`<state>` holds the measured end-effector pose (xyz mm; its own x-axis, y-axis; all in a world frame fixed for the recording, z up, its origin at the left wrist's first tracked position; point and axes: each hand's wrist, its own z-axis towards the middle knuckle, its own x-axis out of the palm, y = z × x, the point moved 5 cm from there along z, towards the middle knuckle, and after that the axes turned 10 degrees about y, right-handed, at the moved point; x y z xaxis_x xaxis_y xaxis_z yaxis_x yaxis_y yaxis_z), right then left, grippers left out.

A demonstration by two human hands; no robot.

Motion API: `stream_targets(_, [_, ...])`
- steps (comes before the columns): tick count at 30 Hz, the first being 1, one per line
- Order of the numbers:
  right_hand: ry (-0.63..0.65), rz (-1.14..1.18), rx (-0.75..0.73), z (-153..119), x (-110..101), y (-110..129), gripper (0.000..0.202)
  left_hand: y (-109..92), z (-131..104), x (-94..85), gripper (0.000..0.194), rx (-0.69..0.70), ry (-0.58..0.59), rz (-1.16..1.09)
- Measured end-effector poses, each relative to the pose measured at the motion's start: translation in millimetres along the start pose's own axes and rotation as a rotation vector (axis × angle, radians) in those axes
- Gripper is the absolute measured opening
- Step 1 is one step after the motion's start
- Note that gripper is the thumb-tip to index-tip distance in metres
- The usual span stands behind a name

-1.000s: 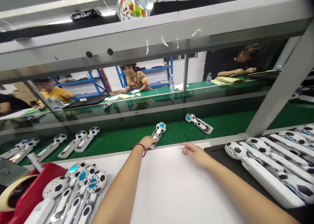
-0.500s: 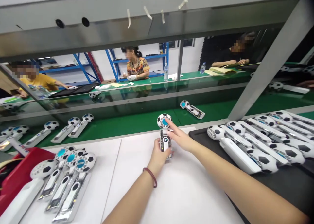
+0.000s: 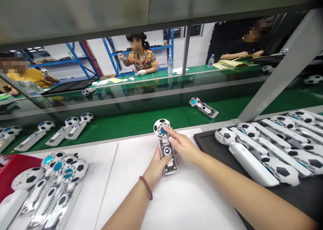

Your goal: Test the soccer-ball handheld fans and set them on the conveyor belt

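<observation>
My left hand (image 3: 159, 164) is closed around the handle of a handheld fan (image 3: 171, 169) with a football-patterned head. The thumb lies on the front of its clear casing, below a round dark display with small green marks. With fingers outstretched, my right hand (image 3: 185, 146) reaches across to the fan's head. Its index fingertip touches the blue disc (image 3: 164, 130) there, and the thumb is near the neck. The fan is tilted upright above the white work surface (image 3: 131, 189). Part of its handle is hidden by my left hand.
More football fans (image 3: 68, 173) lie at the left beside a red bin (image 3: 12, 166). A black tray (image 3: 205, 139) at the right holds several white-backed fans. One fan (image 3: 204, 107) rests on the green belt (image 3: 141, 122). Co-workers sit beyond the metal frame (image 3: 277, 68).
The held fan appears slightly further left and larger in view, its handle more exposed. My right index finger stays on the disc. The camera view has shifted; a co-worker at left now holds a fan up.
</observation>
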<state>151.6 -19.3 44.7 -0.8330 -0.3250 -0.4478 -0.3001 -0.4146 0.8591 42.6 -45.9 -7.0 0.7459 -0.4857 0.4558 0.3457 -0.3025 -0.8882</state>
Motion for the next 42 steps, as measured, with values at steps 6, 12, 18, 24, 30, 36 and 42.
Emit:
stream_targets(6, [0.01, 0.048, 0.021, 1, 2, -4, 0.042, -2, -3, 1.6, 0.054, -0.07, 0.018, -0.059])
stream_targets(12, [0.023, 0.058, 0.046, 1, 1, -6, 0.043, 2, -4, -0.8, 0.051, -0.08, 0.056, -0.06])
stream_targets(18, [0.025, 0.067, 0.052, 0, 1, -5, 0.042, 2, -4, 0.1, 0.047, -0.07, 0.045, -0.065])
stream_targets(24, [0.048, 0.126, 0.074, -1, 4, -7, 0.047, 1, -4, 1.0, 0.051, -0.072, 0.027, -0.1])
stream_targets(30, [0.042, 0.527, 0.187, 0, 8, -17, 0.079, 0, -5, 1.9, 0.048, -0.063, -0.002, -0.143])
stream_targets(36, [0.231, 0.778, 0.427, -1, 25, -29, 0.058, 3, -5, 6.2, 0.062, -0.098, 0.105, -0.132])
stream_targets(42, [0.255, 0.838, 0.459, -4, 26, -27, 0.043, 5, -5, 9.3, 0.064, -0.16, 0.173, -0.119])
